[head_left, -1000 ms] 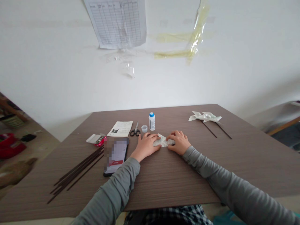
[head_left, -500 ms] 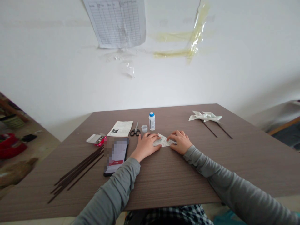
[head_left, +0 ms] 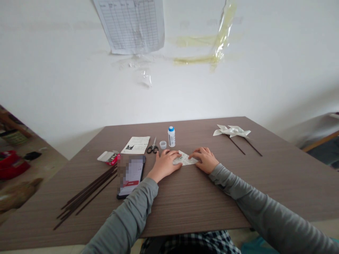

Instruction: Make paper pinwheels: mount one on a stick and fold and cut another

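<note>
1. Inspecting printed paper (head_left: 188,159), found it on table (head_left: 201,204), partly covered by left hand (head_left: 165,164) and right hand (head_left: 206,161).
2. Saw left hand loosely spread, laid over left end, presumably anchoring it.
3. Saw right hand half curled at right corner; could not tell whether pinching.
4. Noted upright bottle (head_left: 171,138) and scissors (head_left: 153,148) beyond, likely for easy reach.

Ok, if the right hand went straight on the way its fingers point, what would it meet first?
The printed paper, which the right hand seems to be touching; beyond it, probably the left hand, though depth is hard to judge here.
</note>
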`<state>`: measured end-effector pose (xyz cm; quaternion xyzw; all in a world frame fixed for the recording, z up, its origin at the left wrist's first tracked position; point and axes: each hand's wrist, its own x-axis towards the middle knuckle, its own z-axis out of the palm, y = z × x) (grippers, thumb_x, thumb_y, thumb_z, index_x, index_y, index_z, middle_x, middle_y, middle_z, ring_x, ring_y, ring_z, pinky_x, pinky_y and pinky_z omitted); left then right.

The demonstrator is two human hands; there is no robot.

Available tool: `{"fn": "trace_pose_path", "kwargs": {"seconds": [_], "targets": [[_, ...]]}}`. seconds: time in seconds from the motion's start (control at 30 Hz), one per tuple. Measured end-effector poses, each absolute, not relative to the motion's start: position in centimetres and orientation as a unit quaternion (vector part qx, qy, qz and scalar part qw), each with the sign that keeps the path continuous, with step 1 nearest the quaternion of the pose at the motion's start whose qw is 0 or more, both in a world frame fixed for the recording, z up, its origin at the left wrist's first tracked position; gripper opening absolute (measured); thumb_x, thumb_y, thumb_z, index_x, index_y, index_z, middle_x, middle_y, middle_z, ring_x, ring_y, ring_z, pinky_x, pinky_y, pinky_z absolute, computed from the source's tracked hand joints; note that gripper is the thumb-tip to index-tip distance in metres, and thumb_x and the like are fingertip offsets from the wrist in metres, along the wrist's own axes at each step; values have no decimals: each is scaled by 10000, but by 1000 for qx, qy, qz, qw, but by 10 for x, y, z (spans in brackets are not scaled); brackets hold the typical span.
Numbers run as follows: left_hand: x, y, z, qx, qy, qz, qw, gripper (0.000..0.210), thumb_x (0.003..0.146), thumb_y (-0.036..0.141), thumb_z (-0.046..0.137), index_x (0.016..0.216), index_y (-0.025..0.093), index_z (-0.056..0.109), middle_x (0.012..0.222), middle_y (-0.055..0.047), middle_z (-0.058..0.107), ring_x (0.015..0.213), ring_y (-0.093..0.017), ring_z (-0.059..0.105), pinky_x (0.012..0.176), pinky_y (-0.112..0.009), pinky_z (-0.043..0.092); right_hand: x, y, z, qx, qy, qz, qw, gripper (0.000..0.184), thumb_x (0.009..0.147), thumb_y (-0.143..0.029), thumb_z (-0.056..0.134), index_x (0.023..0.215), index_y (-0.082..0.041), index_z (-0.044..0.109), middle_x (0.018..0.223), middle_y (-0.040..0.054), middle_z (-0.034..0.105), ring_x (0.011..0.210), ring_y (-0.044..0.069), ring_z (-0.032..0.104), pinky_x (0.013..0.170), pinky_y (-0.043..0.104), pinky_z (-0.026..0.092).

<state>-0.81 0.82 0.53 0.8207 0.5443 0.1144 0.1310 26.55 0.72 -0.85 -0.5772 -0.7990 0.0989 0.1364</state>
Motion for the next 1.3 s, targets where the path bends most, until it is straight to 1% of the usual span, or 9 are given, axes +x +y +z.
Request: {"fn": "trace_pose_path", "kwargs": {"seconds": [0.2,0.4,0.57,0.73,0.83,1.0,1.1,1.17,1.3], "targets": [[-5,6,12,819,547,93,148,534,1208,502,835,1732,404,871,1931,-87,753,1892,-506,537,1592,-912,283,271,9,-9,-568,-806,105,127,712,986,-46,752,1506,-463,1004,1610,100,853,1572,425,685,1287,584,619],[-4,5,12,815,553,87,149,546,1207,512,844,1741,405,871,1940,-87,742,1893,-528,535,1592,-936,267,277,15,-8,-560,-812,124,110,714,1014,-81,747,1552,-486,984,1665,89,836,1596,436,683,1303,601,634],[-7,8,8,816,549,104,149,531,1188,550,866,1704,426,896,1924,-80,758,1883,-530,545,1587,-916,306,291,26,-12,-522,-832,151,110,686,1030,-110,753,1556,-482,989,1702,78,834,1610,429,721,1372,618,614],[-7,8,7,817,548,97,153,543,1203,530,841,1735,423,871,1943,-81,740,1903,-512,519,1592,-925,277,292,28,-21,-526,-826,153,133,492,1135,-321,823,1566,-502,978,1719,84,817,1627,462,705,1393,699,598],[-6,7,9,816,549,91,156,548,1220,510,821,1759,417,853,1966,-79,717,1917,-499,508,1601,-918,263,289,29,-26,-533,-820,156,142,452,1140,-390,857,1563,-493,976,1717,95,808,1638,469,689,1419,717,567],[-5,6,11,813,555,93,151,551,1203,558,842,1737,425,868,1956,-65,729,1907,-508,517,1603,-879,292,292,40,-34,-518,-825,180,138,506,1092,-265,815,1521,-458,1002,1742,100,803,1666,470,691,1469,721,515],[-5,5,12,811,560,82,148,560,1208,574,819,1750,438,861,1973,-47,714,1917,-514,497,1608,-853,288,297,50,-40,-529,-819,177,139,606,990,-121,766,1440,-425,1035,1736,100,820,1718,474,674,1533,753,427],[-4,4,14,809,564,76,146,562,1214,567,806,1759,440,857,1978,-36,708,1919,-520,490,1609,-843,286,300,56,-43,-520,-823,189,129,639,947,-93,762,1429,-408,1041,1752,105,820,1745,484,658,1553,771,391],[-2,3,16,808,566,69,146,560,1211,549,807,1762,461,852,1979,-25,707,1921,-513,491,1607,-847,286,309,63,-47,-499,-833,205,120,645,931,-108,768,1440,-399,1036,1783,104,809,1769,494,635,1551,800,387]]}}
